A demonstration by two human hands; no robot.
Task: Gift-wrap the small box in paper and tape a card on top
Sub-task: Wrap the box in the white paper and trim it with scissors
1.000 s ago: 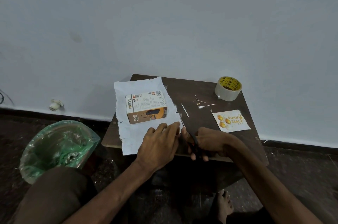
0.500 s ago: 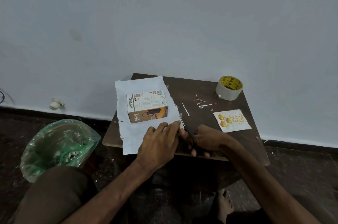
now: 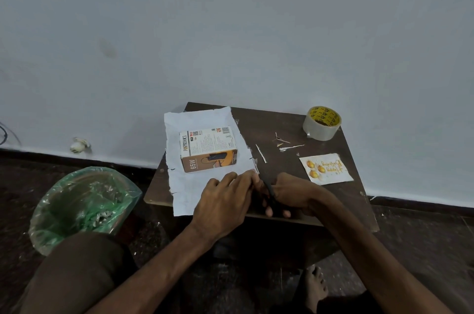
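Note:
A small white and orange box (image 3: 209,148) lies on a sheet of white paper (image 3: 187,190) on the left part of a small dark wooden table (image 3: 331,198). My left hand (image 3: 225,200) rests flat on the paper's near right corner, fingers stretched toward its right edge. My right hand (image 3: 289,193) grips dark scissors (image 3: 268,185) whose blades point up along that right edge. A greeting card (image 3: 325,168) with gold balloons lies at the table's right. A roll of clear tape (image 3: 322,123) stands at the far right corner.
Thin paper offcuts (image 3: 287,146) lie in the table's middle. A bin lined with a green bag (image 3: 82,203) stands on the floor to the left. The table is against a pale wall (image 3: 230,31). My knee (image 3: 74,272) and a bare foot (image 3: 314,288) are below.
My right hand with the scissors has crept slightly forward along the paper's right edge. My left hand has stayed pressed on the paper.

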